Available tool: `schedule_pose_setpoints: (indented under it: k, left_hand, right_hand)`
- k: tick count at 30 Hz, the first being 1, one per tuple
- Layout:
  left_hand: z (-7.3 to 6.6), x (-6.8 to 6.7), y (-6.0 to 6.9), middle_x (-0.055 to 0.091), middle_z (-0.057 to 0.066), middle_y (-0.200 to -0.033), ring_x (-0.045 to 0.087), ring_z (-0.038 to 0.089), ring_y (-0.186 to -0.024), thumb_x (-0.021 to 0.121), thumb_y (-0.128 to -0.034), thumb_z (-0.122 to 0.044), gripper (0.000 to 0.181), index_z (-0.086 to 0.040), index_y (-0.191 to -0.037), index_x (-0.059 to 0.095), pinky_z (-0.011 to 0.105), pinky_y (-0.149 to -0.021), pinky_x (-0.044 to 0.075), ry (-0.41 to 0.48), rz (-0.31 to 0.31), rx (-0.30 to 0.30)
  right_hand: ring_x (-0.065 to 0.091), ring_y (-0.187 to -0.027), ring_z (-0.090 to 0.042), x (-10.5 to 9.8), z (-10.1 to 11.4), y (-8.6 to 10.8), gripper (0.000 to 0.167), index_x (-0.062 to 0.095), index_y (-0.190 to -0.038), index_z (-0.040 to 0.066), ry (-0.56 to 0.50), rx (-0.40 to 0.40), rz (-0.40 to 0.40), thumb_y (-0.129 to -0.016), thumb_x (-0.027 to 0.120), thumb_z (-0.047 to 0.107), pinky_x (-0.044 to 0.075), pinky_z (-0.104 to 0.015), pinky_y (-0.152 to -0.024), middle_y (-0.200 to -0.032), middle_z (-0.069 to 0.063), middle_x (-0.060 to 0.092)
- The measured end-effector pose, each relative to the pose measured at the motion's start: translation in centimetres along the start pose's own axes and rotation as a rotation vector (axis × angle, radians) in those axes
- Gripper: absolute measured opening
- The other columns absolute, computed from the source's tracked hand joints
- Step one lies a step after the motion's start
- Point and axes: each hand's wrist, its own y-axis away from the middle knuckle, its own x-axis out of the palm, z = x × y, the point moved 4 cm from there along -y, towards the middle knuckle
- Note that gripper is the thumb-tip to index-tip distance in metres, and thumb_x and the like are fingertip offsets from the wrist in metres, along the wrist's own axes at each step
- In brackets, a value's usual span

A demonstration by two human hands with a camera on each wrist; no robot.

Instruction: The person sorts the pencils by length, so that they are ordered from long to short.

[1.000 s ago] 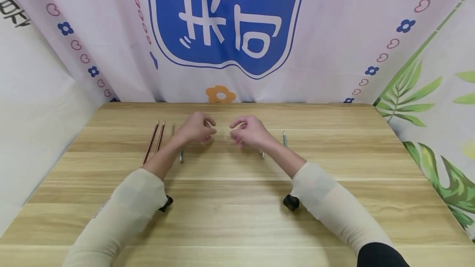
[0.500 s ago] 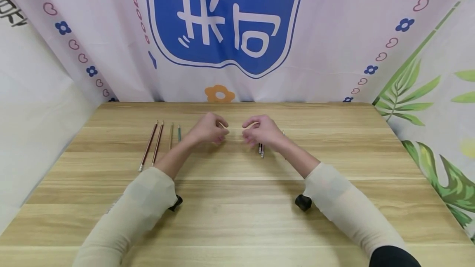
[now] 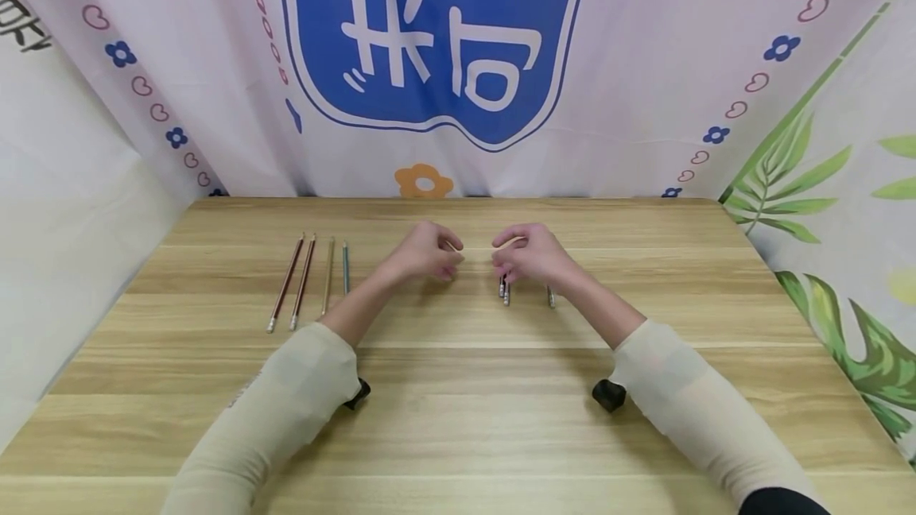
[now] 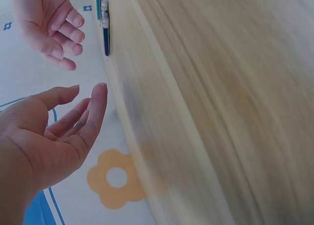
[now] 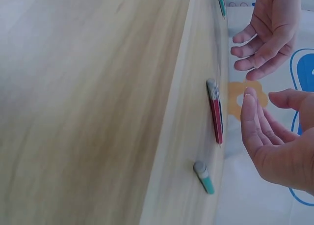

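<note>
In the head view my left hand (image 3: 429,251) hovers over the far middle of the wooden table, fingers loosely bent, holding nothing. Facing it across a small gap is my right hand (image 3: 531,253), also bare, its fingers relaxed and slightly curved. Beneath the right hand lie a red pencil (image 5: 216,118) and a dark pencil (image 4: 106,38) side by side, partly hidden in the head view. A teal pencil (image 5: 204,178) lies right of that pair. Left of the left hand, two dark red pencils (image 3: 286,284), a tan pencil (image 3: 328,272) and another teal pencil (image 3: 346,265) form a row.
The wooden table (image 3: 458,420) runs back to a printed curtain (image 3: 644,102) with a blue emblem and an orange flower. A leaf-patterned cloth (image 3: 823,205) hangs at the right. Black wrist-worn pieces (image 3: 609,395) show below the cuffs.
Both hands have moved to the right together over the table, uncovering more of the left row of pencils. The right hand now covers more of the middle pair. No pencil has visibly moved.
</note>
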Motion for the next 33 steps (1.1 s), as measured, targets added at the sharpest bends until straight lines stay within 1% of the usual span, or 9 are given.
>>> schedule_pose_setpoints:
  k: [3, 6, 10, 16, 20, 22, 27, 31, 33]
  left_hand:
    - [-0.3, 0.6, -0.3, 0.070, 0.033, -0.104, 0.072, 0.026, -0.073, 0.065, -0.0955, 0.005, 0.028, 0.018, -0.120, 0.063, 0.033, -0.071, 0.067, 0.030, 0.009, 0.019]
    - [-0.5, 1.2, -0.5, 0.070, 0.034, -0.104, 0.071, 0.023, -0.069, 0.065, -0.0948, 0.007, 0.027, 0.019, -0.119, 0.063, 0.034, -0.071, 0.068, 0.071, 0.022, 0.033]
    - [-0.8, 2.1, -0.8, 0.069, 0.034, -0.106, 0.072, 0.027, -0.073, 0.065, -0.0948, 0.007, 0.028, 0.019, -0.120, 0.062, 0.034, -0.072, 0.068, 0.091, 0.039, 0.034]
    - [-1.7, 3.5, -1.3, 0.069, 0.030, -0.105, 0.073, 0.035, -0.082, 0.066, -0.0948, 0.007, 0.028, 0.017, -0.120, 0.063, 0.032, -0.073, 0.067, 0.073, 0.048, 0.041]
    - [-2.2, 4.4, -1.8, 0.071, 0.025, -0.100, 0.072, 0.032, -0.078, 0.067, -0.0928, 0.009, 0.025, 0.016, -0.117, 0.065, 0.031, -0.070, 0.067, 0.048, 0.049, 0.053]
    - [-2.3, 4.9, -2.0, 0.072, 0.023, -0.097, 0.072, 0.029, -0.075, 0.067, -0.0921, 0.010, 0.023, 0.015, -0.115, 0.067, 0.030, -0.068, 0.066, 0.029, 0.047, 0.064]
    - [-2.5, 5.7, -2.7, 0.073, 0.022, -0.096, 0.068, 0.021, -0.070, 0.067, -0.0909, 0.011, 0.019, 0.013, -0.109, 0.069, 0.024, -0.062, 0.062, -0.030, 0.029, 0.096]
    - [-2.7, 6.2, -3.2, 0.073, 0.021, -0.097, 0.067, 0.019, -0.072, 0.066, -0.0892, 0.012, 0.022, 0.013, -0.111, 0.069, 0.020, -0.058, 0.060, -0.098, 0.012, 0.109]
    - [-2.8, 6.5, -3.3, 0.073, 0.020, -0.098, 0.068, 0.020, -0.075, 0.067, -0.0891, 0.013, 0.023, 0.013, -0.112, 0.069, 0.021, -0.059, 0.060, -0.133, 0.009, 0.115]
  right_hand:
    - [0.075, -0.078, -0.022, -0.5, -0.3, 0.1, 0.034, 0.059, -0.127, -0.014, -0.005, 0.005, -0.007, -0.096, 0.066, -0.004, 0.066, -0.028, -0.067, -0.111, -0.035, 0.070]
    - [0.075, -0.079, -0.023, -0.9, -0.5, 0.3, 0.035, 0.058, -0.128, -0.015, -0.013, 0.008, -0.012, -0.097, 0.066, -0.003, 0.067, -0.030, -0.070, -0.111, -0.034, 0.070]
    - [0.077, -0.084, -0.026, -1.4, -0.8, 0.4, 0.035, 0.057, -0.129, -0.015, -0.011, 0.004, -0.016, -0.098, 0.065, -0.002, 0.067, -0.033, -0.074, -0.112, -0.033, 0.070]
    - [0.077, -0.083, -0.025, -2.2, -1.1, 0.6, 0.034, 0.057, -0.129, -0.015, -0.010, -0.005, -0.037, -0.099, 0.063, -0.001, 0.067, -0.031, -0.071, -0.112, -0.034, 0.070]
    - [0.077, -0.087, -0.027, -2.7, -1.4, 0.8, 0.036, 0.055, -0.131, -0.017, -0.018, 0.002, -0.037, -0.099, 0.062, -0.002, 0.067, -0.030, -0.070, -0.115, -0.035, 0.069]
    - [0.077, -0.088, -0.026, -2.9, -1.4, 1.0, 0.038, 0.054, -0.133, -0.017, -0.022, 0.004, -0.036, -0.099, 0.062, -0.002, 0.067, -0.029, -0.071, -0.117, -0.035, 0.068]
    - [0.076, -0.087, -0.024, -3.4, -1.6, 1.3, 0.038, 0.053, -0.134, -0.017, -0.024, 0.014, -0.039, -0.100, 0.061, -0.001, 0.066, -0.027, -0.071, -0.118, -0.036, 0.067]
    - [0.075, -0.084, -0.020, -3.7, -1.9, 1.4, 0.039, 0.053, -0.135, -0.017, -0.024, 0.028, -0.038, -0.100, 0.061, -0.001, 0.066, -0.027, -0.071, -0.119, -0.035, 0.067]
    - [0.075, -0.082, -0.018, -3.9, -1.9, 1.5, 0.039, 0.053, -0.135, -0.016, -0.023, 0.034, -0.042, -0.100, 0.060, 0.000, 0.066, -0.027, -0.071, -0.120, -0.035, 0.067]
